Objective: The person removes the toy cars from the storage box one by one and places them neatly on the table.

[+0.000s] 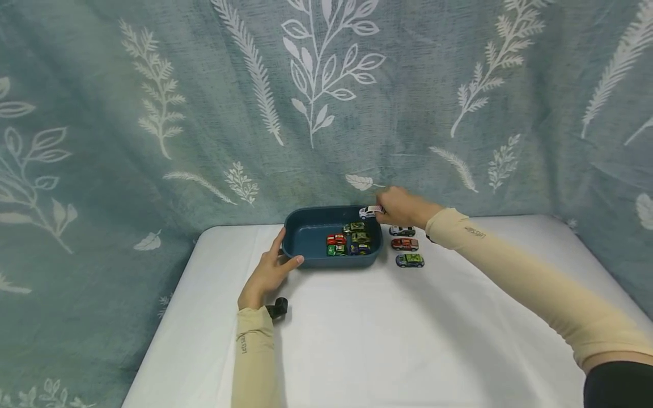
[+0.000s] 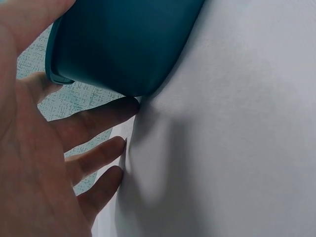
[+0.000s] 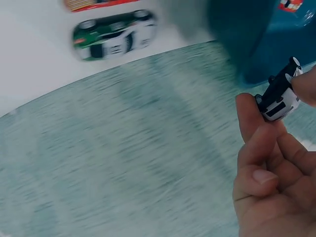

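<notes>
My right hand [image 1: 402, 205] pinches a small white toy car [image 1: 370, 212] between thumb and fingertips, over the back right corner of a blue tub [image 1: 306, 262]. In the right wrist view the toy car [image 3: 279, 98] is tilted, its dark underside and wheels showing. At the tub's left end, my left hand [image 1: 267, 275] spreads around the front corner, with fairly straight fingers. The left wrist view has a fingertip [image 2: 129, 104] right at the tub's lower edge. Inside the tub, several toy cars, including a red one [image 1: 335, 239] and a green one [image 1: 336, 250], stand toward the right.
Right of the tub, three toy cars form a column on the white table [image 1: 357, 340]: a white, black and green one [image 1: 402, 231], an orange-red one [image 1: 405, 244] and a lime green one [image 1: 410, 260]. A leaf-patterned curtain [image 1: 204, 141] hangs behind the table.
</notes>
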A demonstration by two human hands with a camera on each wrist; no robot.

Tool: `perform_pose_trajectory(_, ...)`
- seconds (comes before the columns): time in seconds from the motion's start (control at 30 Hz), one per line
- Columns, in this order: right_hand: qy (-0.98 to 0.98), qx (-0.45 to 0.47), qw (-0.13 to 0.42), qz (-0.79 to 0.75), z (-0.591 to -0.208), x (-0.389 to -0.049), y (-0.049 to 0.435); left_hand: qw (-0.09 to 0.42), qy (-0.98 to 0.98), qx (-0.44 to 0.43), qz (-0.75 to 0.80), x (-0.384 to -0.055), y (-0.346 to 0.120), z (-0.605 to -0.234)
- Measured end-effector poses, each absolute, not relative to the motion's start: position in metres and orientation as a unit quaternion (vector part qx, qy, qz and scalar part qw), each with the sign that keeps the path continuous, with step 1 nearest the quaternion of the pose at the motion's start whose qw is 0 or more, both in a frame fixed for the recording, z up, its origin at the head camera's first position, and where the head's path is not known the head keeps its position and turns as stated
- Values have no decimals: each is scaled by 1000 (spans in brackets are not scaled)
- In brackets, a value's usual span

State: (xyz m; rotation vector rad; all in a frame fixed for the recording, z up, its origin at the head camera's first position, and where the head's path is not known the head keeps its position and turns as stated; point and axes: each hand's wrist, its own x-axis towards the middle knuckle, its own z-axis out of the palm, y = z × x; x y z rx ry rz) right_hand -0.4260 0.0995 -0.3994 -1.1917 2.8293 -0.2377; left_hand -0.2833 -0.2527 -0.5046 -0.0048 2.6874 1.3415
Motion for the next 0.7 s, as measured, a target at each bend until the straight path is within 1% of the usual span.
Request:
perform_pose_trajectory(0.13,919,-386,15,-83,-396,-426,121,68,892,2,446,-283,-252,-505)
perform_pose_trajectory(0.33,929,-362,22,-72,-388,-425,150,65,894,4,443,-284,-250,-505)
perform_pose_trajectory(0.47,937,-346,9,-52,-387,-424,169,64,894,3,443,-284,-250,-505)
perform_pose_trajectory(0.7,939,-341,0,-45,-402,-421,204,65,896,5,440,-282,-250,-504)
